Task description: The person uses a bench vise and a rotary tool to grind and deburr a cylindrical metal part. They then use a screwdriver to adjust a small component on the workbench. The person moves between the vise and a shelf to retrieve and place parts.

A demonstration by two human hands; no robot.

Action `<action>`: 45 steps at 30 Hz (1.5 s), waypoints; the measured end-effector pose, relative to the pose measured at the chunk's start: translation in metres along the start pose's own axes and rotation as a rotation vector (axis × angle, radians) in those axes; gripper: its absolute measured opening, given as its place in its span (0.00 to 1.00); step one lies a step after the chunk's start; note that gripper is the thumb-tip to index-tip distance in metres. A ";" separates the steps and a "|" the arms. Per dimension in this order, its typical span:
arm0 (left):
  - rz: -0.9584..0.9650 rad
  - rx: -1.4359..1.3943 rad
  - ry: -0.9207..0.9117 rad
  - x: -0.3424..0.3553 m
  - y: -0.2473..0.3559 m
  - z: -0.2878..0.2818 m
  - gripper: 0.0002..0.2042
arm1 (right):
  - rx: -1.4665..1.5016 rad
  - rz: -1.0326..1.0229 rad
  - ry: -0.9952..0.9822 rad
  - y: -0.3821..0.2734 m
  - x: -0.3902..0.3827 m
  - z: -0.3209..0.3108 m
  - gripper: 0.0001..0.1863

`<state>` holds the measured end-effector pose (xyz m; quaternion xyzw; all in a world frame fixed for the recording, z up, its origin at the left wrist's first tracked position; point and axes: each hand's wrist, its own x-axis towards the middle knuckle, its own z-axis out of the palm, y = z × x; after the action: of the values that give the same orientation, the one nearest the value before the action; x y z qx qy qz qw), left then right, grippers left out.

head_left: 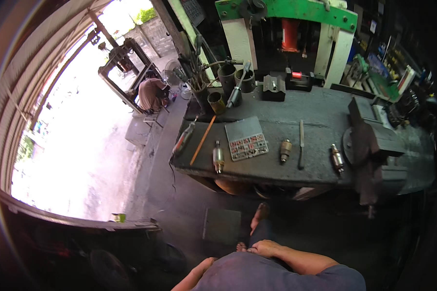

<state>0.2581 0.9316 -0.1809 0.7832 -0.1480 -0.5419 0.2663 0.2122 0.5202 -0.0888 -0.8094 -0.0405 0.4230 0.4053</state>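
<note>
My right hand point(264, 248) is held low in front of my waist with its fingers curled closed; whether anything is in them is hidden. My left hand point(208, 263) hangs beside my shirt, its fingers out of sight behind the cloth. Neither hand touches the workbench point(272, 128) ahead. Three motor armatures lie on it: a silvery armature point(218, 157) at left, a brownish armature point(285, 151) in the middle and another armature point(336, 157) near the vise. An open compartment box point(247, 140) of small parts sits between the first two. A slim file-like tool point(302, 145) lies farther right.
A large bench vise point(376, 150) stands at the right. A thin orange stick point(202, 140) and a handheld power tool point(184, 136) lie left. Tool-filled cans point(216, 103) and a V-block point(274, 89) line the back, before a green press point(296, 14). A person point(152, 92) crouches outside.
</note>
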 end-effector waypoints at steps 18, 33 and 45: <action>-0.368 0.388 -0.685 0.049 0.220 -0.257 0.23 | 0.225 -0.028 -0.120 0.061 0.137 -0.124 0.31; -0.403 -0.169 -0.493 0.296 0.020 -0.368 0.33 | -0.189 0.389 0.835 0.110 0.230 -0.072 0.25; 0.640 -0.095 -0.270 0.195 0.076 -0.392 0.23 | -0.144 0.487 0.941 0.084 0.225 -0.042 0.21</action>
<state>0.6979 0.8692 -0.1808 0.6050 -0.3947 -0.5361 0.4368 0.3625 0.5300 -0.2804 -0.9233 0.3059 0.0923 0.2132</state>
